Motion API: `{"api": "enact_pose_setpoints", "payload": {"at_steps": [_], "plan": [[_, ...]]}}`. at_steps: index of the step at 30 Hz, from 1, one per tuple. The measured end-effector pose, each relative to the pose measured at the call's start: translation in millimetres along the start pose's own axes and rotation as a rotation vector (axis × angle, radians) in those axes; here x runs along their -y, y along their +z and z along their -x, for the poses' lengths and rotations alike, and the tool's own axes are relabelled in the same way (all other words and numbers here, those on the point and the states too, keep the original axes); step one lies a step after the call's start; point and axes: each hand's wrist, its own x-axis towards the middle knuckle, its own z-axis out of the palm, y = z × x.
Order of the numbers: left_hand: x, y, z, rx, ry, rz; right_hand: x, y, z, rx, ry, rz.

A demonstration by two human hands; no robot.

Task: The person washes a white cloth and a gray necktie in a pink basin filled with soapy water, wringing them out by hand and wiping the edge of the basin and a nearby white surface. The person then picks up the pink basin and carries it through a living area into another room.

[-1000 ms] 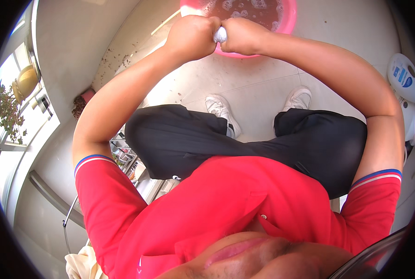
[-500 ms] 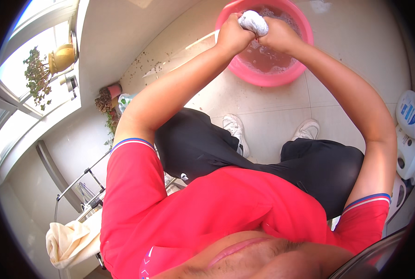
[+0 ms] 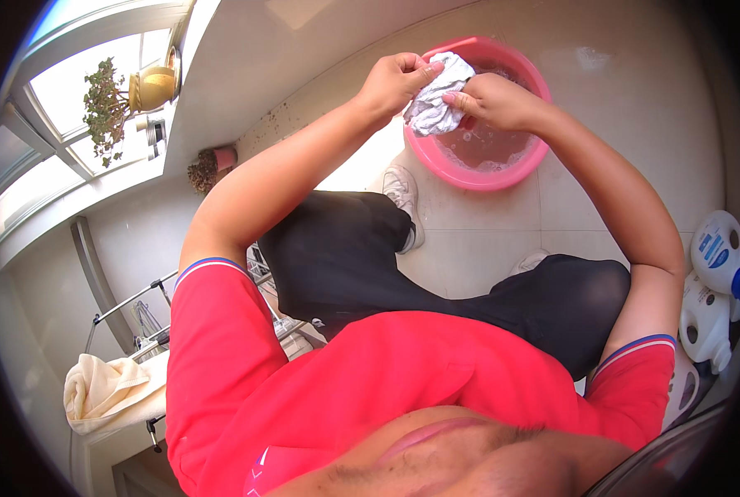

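A wet, crumpled white cloth (image 3: 436, 99) is held between both my hands above a pink basin (image 3: 526, 170) of soapy water on the tiled floor. My left hand (image 3: 396, 80) grips the cloth's upper left part. My right hand (image 3: 490, 98) pinches its right side. Both hands are over the basin's near left rim. I sit with my knees apart, in black trousers and white shoes.
White detergent bottles (image 3: 714, 290) stand at the right edge. A metal drying rack (image 3: 150, 319) with a cream towel (image 3: 105, 393) is at the lower left. A potted plant (image 3: 109, 95) sits on the window sill, a small pot (image 3: 212, 161) by the wall.
The view has tipped so hands and basin sit lower in the picture. The tightly wrung cloth has loosened and spread between my hands.
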Motion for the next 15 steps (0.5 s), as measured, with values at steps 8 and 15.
{"api": "enact_pose_setpoints", "payload": {"at_steps": [8,15], "plan": [[3,5,-15,0.307,0.394,-0.295,-34,-8,15,-0.334,0.091,-0.486],[-44,11,-36,0.204,0.475,-0.693,-25,-17,59,-0.911,0.276,-0.311]]}}
